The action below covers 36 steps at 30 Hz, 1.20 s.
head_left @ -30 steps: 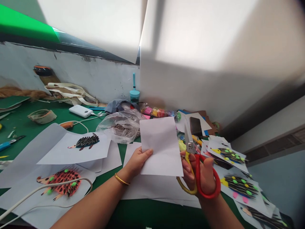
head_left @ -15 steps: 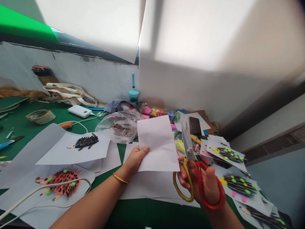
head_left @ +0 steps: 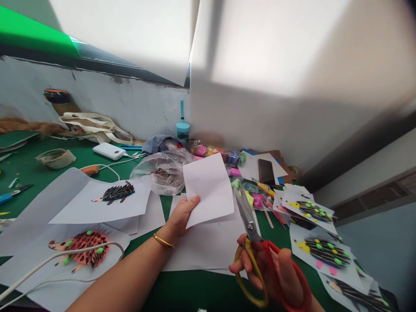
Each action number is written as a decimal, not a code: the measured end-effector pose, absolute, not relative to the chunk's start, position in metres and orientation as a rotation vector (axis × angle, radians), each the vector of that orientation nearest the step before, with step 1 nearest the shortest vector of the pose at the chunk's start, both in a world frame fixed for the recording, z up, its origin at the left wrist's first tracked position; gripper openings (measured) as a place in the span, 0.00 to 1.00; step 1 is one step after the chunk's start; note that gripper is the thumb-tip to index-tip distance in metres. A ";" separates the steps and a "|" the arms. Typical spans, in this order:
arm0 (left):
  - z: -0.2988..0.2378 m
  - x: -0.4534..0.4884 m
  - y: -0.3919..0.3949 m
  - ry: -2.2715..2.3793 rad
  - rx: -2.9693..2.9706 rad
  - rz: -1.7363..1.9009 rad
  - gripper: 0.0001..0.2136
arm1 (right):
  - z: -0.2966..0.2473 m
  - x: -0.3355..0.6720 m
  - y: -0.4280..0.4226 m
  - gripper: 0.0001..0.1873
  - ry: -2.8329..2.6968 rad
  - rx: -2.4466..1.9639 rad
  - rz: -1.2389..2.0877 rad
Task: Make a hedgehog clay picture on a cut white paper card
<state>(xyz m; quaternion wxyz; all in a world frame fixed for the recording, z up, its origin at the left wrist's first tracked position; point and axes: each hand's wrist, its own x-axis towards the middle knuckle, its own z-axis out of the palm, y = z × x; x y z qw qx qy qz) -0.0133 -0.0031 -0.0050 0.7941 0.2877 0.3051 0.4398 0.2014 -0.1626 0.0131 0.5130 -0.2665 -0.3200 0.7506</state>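
My left hand (head_left: 183, 215) pinches a small white sheet of paper (head_left: 209, 188) by its lower left edge, thumb on top, and holds it above larger white sheets (head_left: 208, 249) on the green table. In my right hand (head_left: 260, 264) is a pair of scissors (head_left: 249, 221), with one yellow and one red handle loop. Their blades point up and away, slightly parted, to the right of the paper and apart from it. Fingers pass through the loops.
Hedgehog pictures (head_left: 118, 193) lie on the left, under a white cable (head_left: 65, 255); more hedgehog pictures (head_left: 328, 251) are piled at right. Behind are a plastic bag (head_left: 162, 173), colourful clay packets (head_left: 260, 200), a phone (head_left: 266, 172) and a power bank (head_left: 109, 151). A craft knife (head_left: 14, 193) is far left.
My right hand has lowered the scissors towards me, and their blades have moved down and left. The small sheet has shifted slightly left and tilted in my left hand.
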 end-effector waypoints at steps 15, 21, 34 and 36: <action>-0.007 -0.010 0.002 0.717 0.598 1.154 0.23 | 0.009 0.220 -0.186 0.47 -0.811 -0.698 1.832; -0.009 -0.010 0.002 0.722 0.606 1.141 0.24 | 0.005 0.217 -0.185 0.44 -0.846 -0.720 1.839; -0.011 -0.011 -0.016 0.659 0.913 0.823 0.21 | 0.026 0.209 -0.140 0.40 -0.790 -0.637 1.814; -0.010 -0.011 -0.017 0.651 0.936 0.782 0.21 | 0.028 0.210 -0.135 0.39 -0.754 -0.628 1.779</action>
